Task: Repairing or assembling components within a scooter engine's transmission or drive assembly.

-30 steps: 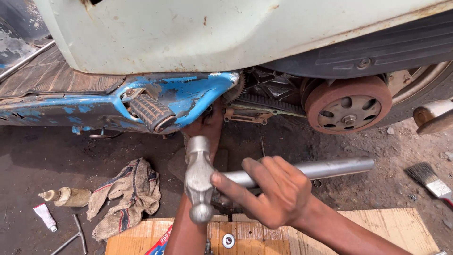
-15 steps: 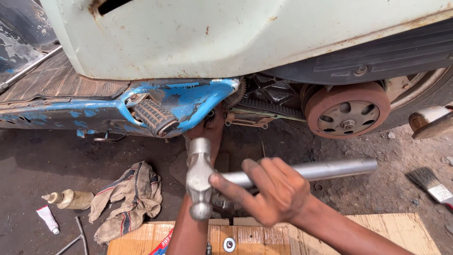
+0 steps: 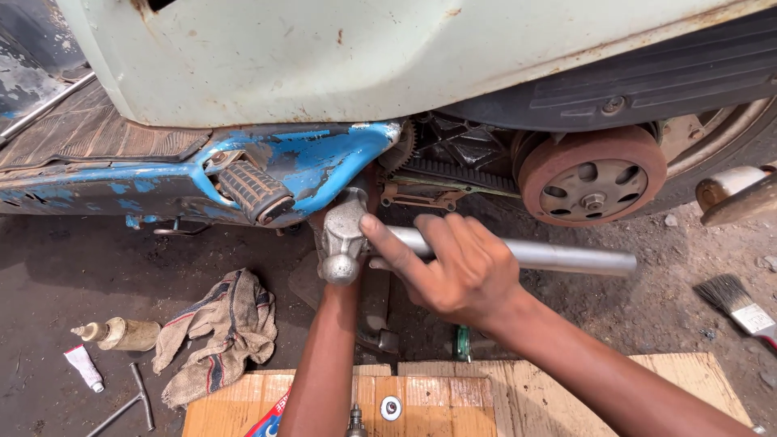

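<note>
Right hand [image 3: 465,271]: closed around the metal handle of a hammer [image 3: 344,243], gripping close to the head, index finger stretched along the shaft toward it; the handle ran out to the right, level with the ground. The hammer's steel head stood just under the blue frame [image 3: 324,162] of a scooter, beside a ribbed rubber footrest [image 3: 255,193]. Left hand: forearm [image 3: 324,356] reached up under the frame behind the hammer head, the hand itself hidden, so its grip could not be told. Above: a pale, rust-flecked body panel [image 3: 364,57]. To the right: a toothed belt [image 3: 453,171] and a rust-brown round drum [image 3: 591,174]. On the dirt floor: a dirty rag [image 3: 218,332], a small bottle [image 3: 121,332], a white tube [image 3: 83,366], a T-shaped wrench [image 3: 133,400], a paintbrush [image 3: 736,303]. Near edge: a wooden board [image 3: 502,392] bearing a washer [image 3: 391,407].
</note>
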